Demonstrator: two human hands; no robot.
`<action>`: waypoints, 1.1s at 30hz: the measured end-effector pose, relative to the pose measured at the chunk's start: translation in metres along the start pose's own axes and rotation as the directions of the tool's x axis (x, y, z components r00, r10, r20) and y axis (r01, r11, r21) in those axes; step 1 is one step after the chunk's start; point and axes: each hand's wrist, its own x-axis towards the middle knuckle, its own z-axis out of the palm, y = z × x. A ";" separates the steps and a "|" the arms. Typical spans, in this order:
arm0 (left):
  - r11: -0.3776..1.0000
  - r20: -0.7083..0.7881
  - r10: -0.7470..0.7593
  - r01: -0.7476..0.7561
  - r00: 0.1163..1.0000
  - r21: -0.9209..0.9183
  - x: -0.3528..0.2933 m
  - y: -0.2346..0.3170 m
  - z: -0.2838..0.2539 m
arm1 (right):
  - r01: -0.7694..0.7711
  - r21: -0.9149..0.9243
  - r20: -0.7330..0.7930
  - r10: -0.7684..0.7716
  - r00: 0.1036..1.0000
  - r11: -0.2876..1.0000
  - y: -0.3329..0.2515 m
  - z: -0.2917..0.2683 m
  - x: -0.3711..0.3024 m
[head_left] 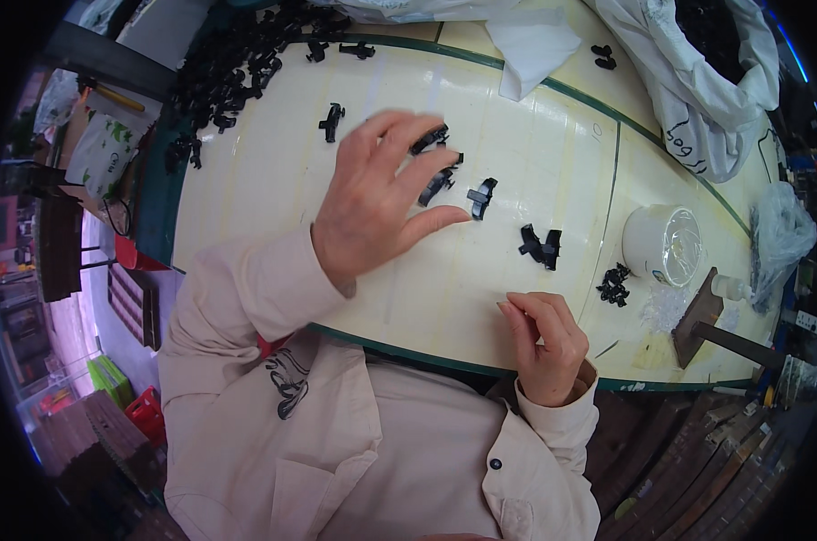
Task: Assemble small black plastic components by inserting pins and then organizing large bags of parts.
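My left hand [377, 194] reaches over the middle of the table with its fingers apart and slightly blurred. Black plastic parts lie under and beside its fingertips, one of them a curved black part [429, 139]; touching or not, I cannot tell. Just right of the thumb is another black plastic part [482, 198] with a crosspiece. My right hand [548, 347] hovers near the front edge, thumb and forefinger tips together; anything between them is too small or hidden. Beyond it, two black parts [541, 246] lie side by side.
A big pile of black parts [223, 77] covers the far left. At right are a white tub [652, 243], a small heap of black pieces [614, 285] and a hammer-like tool [699, 317]. A white sack [724, 117] stands far right. One black part [332, 123] lies alone.
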 end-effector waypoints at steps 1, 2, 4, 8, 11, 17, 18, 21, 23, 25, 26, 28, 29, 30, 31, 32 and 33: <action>1.000 0.005 -0.002 0.002 1.000 -0.001 0.006 -0.006 0.001 | 0.027 0.013 -0.004 -0.027 1.000 1.000 -0.001 0.002 0.000; 0.999 0.091 0.036 -0.036 0.995 -0.004 0.012 -0.010 0.002 | 0.021 0.014 0.000 -0.021 1.000 1.000 -0.002 0.003 0.000; 0.992 0.244 0.127 -0.124 0.961 -0.028 0.018 -0.021 0.009 | 0.036 0.030 0.044 -0.037 0.998 0.999 -0.003 0.004 0.001; 0.980 0.316 0.200 -0.184 0.928 -0.080 0.024 -0.036 0.011 | 0.053 0.039 0.080 -0.056 0.995 0.998 -0.003 0.009 0.003; 0.969 0.303 0.217 -0.168 0.928 -0.180 0.030 -0.048 0.002 | 0.068 0.036 0.069 -0.071 0.995 0.997 -0.003 0.009 0.010; 0.929 0.353 0.349 -0.271 0.868 -0.251 0.044 -0.061 -0.001 | 0.077 0.022 0.046 -0.078 0.996 0.997 0.002 0.011 0.017; 0.922 0.369 0.371 -0.292 0.852 -0.253 0.044 -0.057 0.002 | 0.087 0.025 0.055 -0.089 0.995 0.996 0.003 0.013 0.017; 0.920 0.360 0.387 -0.330 0.849 -0.211 0.035 -0.044 0.012 | 0.114 0.040 0.088 -0.117 0.989 0.993 0.000 0.013 0.015; 0.930 0.340 0.368 -0.345 0.865 -0.129 0.027 -0.040 0.023 | 0.134 0.039 0.115 -0.137 0.984 0.990 0.001 0.013 0.015; 0.935 0.223 0.352 -0.351 0.909 -0.045 0.019 -0.038 0.031 | 0.091 0.020 0.115 -0.093 0.989 0.996 -0.001 0.012 0.011; 0.940 0.219 0.334 -0.340 0.917 -0.009 0.019 -0.040 0.032 | 0.124 0.036 0.122 -0.128 0.984 0.992 -0.001 0.012 0.010; 0.951 0.160 0.274 -0.292 0.948 0.105 0.016 -0.047 0.030 | 0.129 0.024 0.078 -0.130 0.988 0.991 0.000 0.014 0.010; 0.951 0.150 0.261 -0.280 0.954 0.130 0.014 -0.054 0.028 | 0.156 0.032 0.084 -0.158 0.984 0.987 0.001 0.015 0.009; 0.957 0.142 0.223 -0.244 0.964 0.156 0.014 -0.063 0.025 | 0.166 0.028 0.091 -0.168 0.982 0.986 0.002 0.016 0.009; 0.961 0.133 0.191 -0.213 0.973 0.175 0.015 -0.072 0.023 | 0.170 0.022 0.095 -0.171 0.981 0.985 0.003 0.016 0.009; 0.963 0.136 0.169 -0.193 0.976 0.189 0.014 -0.082 0.019 | 0.160 0.004 0.111 -0.159 0.981 0.987 0.003 0.015 0.008; 0.961 0.127 0.168 -0.191 0.978 0.200 0.013 -0.092 0.014 | 0.174 0.004 0.109 -0.174 0.979 0.985 0.003 0.014 0.009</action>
